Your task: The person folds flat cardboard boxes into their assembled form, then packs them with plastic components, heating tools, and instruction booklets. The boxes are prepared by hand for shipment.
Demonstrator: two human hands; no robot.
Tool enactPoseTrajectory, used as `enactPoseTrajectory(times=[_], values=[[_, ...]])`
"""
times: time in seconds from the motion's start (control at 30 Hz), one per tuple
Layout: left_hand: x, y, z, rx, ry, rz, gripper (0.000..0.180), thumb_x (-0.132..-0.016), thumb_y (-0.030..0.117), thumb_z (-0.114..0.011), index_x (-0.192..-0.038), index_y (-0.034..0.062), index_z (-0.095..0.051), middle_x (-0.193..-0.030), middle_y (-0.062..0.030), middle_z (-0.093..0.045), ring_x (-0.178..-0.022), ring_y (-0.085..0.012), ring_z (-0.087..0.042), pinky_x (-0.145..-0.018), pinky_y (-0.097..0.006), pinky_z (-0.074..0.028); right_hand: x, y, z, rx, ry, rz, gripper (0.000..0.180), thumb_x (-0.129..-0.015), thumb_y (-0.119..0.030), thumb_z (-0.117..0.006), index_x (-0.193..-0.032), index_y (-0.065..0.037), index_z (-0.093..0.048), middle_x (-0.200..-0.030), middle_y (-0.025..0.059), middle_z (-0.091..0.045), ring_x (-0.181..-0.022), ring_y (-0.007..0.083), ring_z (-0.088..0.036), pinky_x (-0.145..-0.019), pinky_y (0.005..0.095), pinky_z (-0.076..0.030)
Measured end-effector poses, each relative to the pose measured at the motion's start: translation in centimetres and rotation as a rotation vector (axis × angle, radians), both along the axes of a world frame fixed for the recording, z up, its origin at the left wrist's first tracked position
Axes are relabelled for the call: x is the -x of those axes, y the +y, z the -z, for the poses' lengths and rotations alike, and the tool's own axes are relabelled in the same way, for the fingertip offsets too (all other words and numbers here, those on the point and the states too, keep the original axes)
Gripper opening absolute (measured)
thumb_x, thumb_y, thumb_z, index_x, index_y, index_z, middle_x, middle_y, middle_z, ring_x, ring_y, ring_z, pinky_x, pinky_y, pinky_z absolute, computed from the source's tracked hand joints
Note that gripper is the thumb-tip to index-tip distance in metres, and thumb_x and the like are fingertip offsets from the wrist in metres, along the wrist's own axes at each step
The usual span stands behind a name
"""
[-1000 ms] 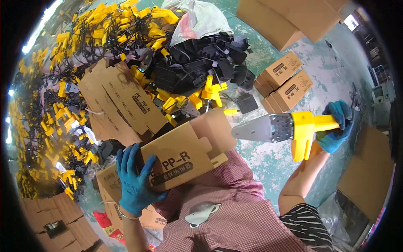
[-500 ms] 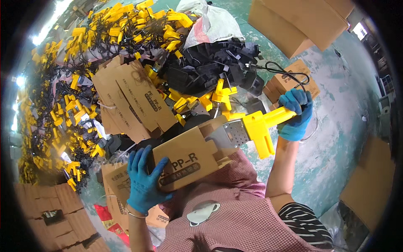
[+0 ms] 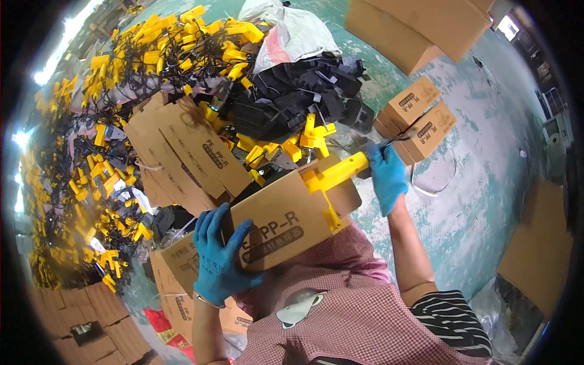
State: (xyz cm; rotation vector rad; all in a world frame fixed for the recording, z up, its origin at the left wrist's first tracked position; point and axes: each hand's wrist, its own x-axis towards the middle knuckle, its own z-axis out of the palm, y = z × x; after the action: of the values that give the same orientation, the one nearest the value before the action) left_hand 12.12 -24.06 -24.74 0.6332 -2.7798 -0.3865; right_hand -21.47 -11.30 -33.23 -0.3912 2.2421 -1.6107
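Observation:
A long open cardboard box (image 3: 274, 228) lies tilted across my lap. My left hand (image 3: 222, 255) is closed on its lower left part, thumb across the printed side. Out of the box's open right end stick the yellow handle and guard of a handheld tool (image 3: 340, 172); its metal plate is hidden inside. Just past the handle's end, my right hand (image 3: 387, 176) is closed with bent fingers around the tool's black power cord (image 3: 401, 139). That hand appears apart from the handle. An open end flap (image 3: 348, 193) shows behind the tool.
Several flattened cartons (image 3: 188, 149) lie ahead, beside black plastic cases (image 3: 304, 91) and a big heap of yellow corded tools (image 3: 164, 48). Two closed small boxes (image 3: 429, 131) stand on the floor at right. Large cartons (image 3: 420, 30) are behind them; a white sack (image 3: 298, 33) sits at the back.
The tool has slid left into the box, so its metal plate is now hidden. My right hand has moved off the handle onto the cord and lower. The left hand keeps its hold.

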Motion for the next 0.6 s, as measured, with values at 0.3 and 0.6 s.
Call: enactPoseTrajectory(times=[0.3,0.6], values=[[3.9,-0.7,-2.4,-0.171,-0.120,0.172,0.098,-0.053,0.045,-0.090,-0.137,0.0099,-0.055,-0.135,-0.0197,-0.053,-0.124,-0.0381,-0.052,-0.107,-0.051,-0.040,2.4,5.7,0.6,-0.079,-0.391,-0.812,0.040,-0.097,-0.037,-0.058,-0.110,-0.002,-0.072,-0.084,0.0056,-0.071,-0.066,0.0115,-0.064,-0.062,0.0259,-0.052],[8.7,-4.9,-1.5,-0.795,-0.632,0.167,0.082,-0.075,0.050,-0.080,-0.133,-0.0013,-0.052,-0.124,-0.0253,-0.062,-0.112,-0.0376,-0.063,-0.095,-0.041,-0.051,2.0,4.6,15.2,0.579,-0.928,-0.540,0.039,-0.102,-0.029,-0.052,-0.132,-0.003,-0.056,-0.134,0.0162,-0.056,-0.115,0.0254,-0.056,-0.103,0.0378,-0.044]])
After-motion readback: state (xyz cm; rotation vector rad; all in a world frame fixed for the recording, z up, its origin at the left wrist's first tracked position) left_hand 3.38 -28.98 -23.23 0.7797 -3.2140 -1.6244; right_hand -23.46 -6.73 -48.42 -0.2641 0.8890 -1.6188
